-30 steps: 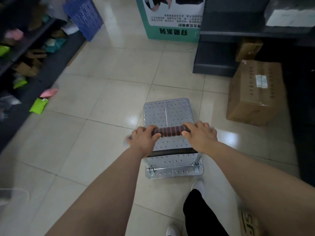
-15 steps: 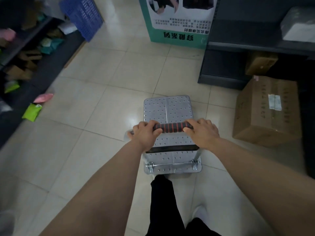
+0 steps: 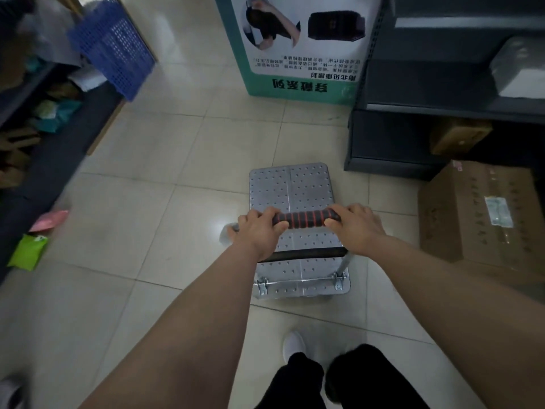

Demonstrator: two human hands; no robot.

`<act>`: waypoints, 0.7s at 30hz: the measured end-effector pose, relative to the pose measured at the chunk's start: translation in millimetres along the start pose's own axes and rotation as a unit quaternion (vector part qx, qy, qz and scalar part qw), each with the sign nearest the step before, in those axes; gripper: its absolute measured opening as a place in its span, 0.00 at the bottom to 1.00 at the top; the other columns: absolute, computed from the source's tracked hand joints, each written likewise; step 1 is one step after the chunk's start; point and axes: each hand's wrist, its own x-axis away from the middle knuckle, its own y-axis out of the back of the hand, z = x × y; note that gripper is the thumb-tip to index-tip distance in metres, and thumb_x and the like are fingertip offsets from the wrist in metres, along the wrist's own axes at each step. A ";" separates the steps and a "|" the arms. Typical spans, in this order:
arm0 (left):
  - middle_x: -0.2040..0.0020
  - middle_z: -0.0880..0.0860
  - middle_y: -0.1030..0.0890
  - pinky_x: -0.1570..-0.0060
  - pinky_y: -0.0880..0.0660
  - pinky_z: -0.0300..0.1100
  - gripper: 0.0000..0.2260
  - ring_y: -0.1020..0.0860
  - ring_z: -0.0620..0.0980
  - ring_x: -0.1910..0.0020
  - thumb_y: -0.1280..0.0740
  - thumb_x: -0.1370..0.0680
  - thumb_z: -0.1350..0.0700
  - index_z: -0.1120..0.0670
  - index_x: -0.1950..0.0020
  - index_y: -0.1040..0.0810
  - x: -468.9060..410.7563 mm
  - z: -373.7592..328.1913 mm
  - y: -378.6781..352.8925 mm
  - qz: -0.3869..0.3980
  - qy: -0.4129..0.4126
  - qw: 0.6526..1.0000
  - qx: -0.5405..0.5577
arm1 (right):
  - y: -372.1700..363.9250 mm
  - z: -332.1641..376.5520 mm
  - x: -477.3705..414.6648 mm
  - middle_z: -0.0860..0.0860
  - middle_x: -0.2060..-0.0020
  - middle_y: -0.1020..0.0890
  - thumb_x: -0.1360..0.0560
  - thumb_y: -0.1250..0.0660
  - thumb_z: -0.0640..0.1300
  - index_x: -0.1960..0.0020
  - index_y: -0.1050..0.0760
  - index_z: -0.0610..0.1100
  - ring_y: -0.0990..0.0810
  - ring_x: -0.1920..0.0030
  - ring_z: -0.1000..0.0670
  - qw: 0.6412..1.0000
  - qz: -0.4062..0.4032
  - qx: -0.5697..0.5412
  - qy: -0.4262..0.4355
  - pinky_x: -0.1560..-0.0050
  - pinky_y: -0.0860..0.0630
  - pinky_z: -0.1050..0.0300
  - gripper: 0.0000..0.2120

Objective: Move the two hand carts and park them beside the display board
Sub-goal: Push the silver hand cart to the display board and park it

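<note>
A silver hand cart with a studded metal deck stands on the tiled floor in front of me. Its handle bar has a black grip with red rings. My left hand is closed around the left end of the handle. My right hand grips the right end. The display board, green-framed with pictures and upside-down text, stands ahead, beyond the cart's front edge. Only one cart is in view.
A dark shelving unit stands right of the board. A cardboard box sits on the floor right of the cart. Left are a low dark shelf with packets, a blue crate, and green and pink bags on the floor.
The cart has rolled forward toward the display board, with both hands still on the handle. The board and shelf look nearer; the cardboard box has slid back along the right.
</note>
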 end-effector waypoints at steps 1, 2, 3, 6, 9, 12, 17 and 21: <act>0.37 0.53 0.30 0.35 0.41 0.59 0.15 0.35 0.56 0.37 0.48 0.21 0.38 0.40 0.38 0.34 -12.6 0.9 6.4 -0.002 0.003 1.000 -0.003 | 3.9 3.8 -12.8 0.45 0.41 0.28 0.21 0.48 0.58 0.37 0.35 0.58 0.33 0.40 0.42 1.000 -0.005 0.002 -0.002 0.38 0.38 0.45 0.15; 0.37 0.54 0.30 0.34 0.42 0.59 0.15 0.35 0.56 0.37 0.48 0.21 0.38 0.40 0.37 0.33 -25.5 1.0 12.6 -0.004 0.006 1.000 -0.004 | 8.1 6.8 -25.8 0.45 0.41 0.28 0.21 0.48 0.58 0.37 0.35 0.58 0.33 0.40 0.42 1.000 -0.010 0.005 -0.004 0.38 0.38 0.45 0.15; 0.37 0.54 0.30 0.34 0.42 0.59 0.15 0.35 0.56 0.36 0.48 0.21 0.38 0.41 0.37 0.33 -38.7 0.1 18.8 -0.006 0.007 1.000 -0.006 | 12.6 9.2 -39.2 0.45 0.42 0.28 0.21 0.49 0.58 0.37 0.35 0.58 0.33 0.40 0.42 1.000 -0.013 0.009 -0.005 0.38 0.38 0.45 0.15; 0.37 0.55 0.30 0.35 0.41 0.59 0.16 0.35 0.57 0.37 0.48 0.21 0.38 0.42 0.37 0.33 -77.2 -7.9 36.7 -0.007 0.012 1.000 -0.005 | 29.5 13.4 -81.5 0.45 0.42 0.28 0.21 0.48 0.58 0.38 0.34 0.58 0.33 0.41 0.42 1.000 -0.020 0.016 -0.004 0.38 0.38 0.46 0.14; 0.38 0.55 0.30 0.36 0.40 0.59 0.16 0.35 0.57 0.37 0.48 0.21 0.38 0.43 0.38 0.32 -116.4 -20.1 53.1 -0.009 0.020 1.000 0.006 | 49.5 9.7 -126.6 0.45 0.43 0.29 0.21 0.47 0.58 0.39 0.34 0.58 0.33 0.42 0.43 1.000 -0.019 0.004 0.004 0.39 0.39 0.47 0.13; 0.38 0.54 0.30 0.36 0.40 0.61 0.16 0.35 0.57 0.37 0.47 0.21 0.39 0.43 0.37 0.33 -154.8 -37.1 66.7 -0.013 0.029 0.999 0.023 | 71.7 -0.7 -171.6 0.46 0.43 0.29 0.21 0.47 0.58 0.39 0.34 0.58 0.33 0.41 0.43 1.000 -0.015 0.003 0.022 0.39 0.39 0.47 0.13; 0.37 0.54 0.31 0.36 0.41 0.61 0.14 0.36 0.57 0.37 0.46 0.21 0.40 0.42 0.38 0.32 -216.0 -65.6 88.0 -0.022 0.053 0.997 0.053 | 111.0 -15.2 -241.6 0.47 0.42 0.28 0.22 0.47 0.58 0.38 0.34 0.60 0.33 0.40 0.44 0.999 -0.010 0.001 0.044 0.37 0.40 0.47 0.13; 0.37 0.53 0.31 0.35 0.42 0.62 0.13 0.36 0.58 0.37 0.47 0.21 0.40 0.41 0.39 0.33 -257.2 -86.4 104.0 -0.017 0.060 0.996 0.069 | 137.1 -22.3 -288.1 0.46 0.37 0.29 0.22 0.46 0.57 0.36 0.33 0.59 0.35 0.35 0.44 0.999 -0.012 0.003 0.038 0.32 0.41 0.45 0.15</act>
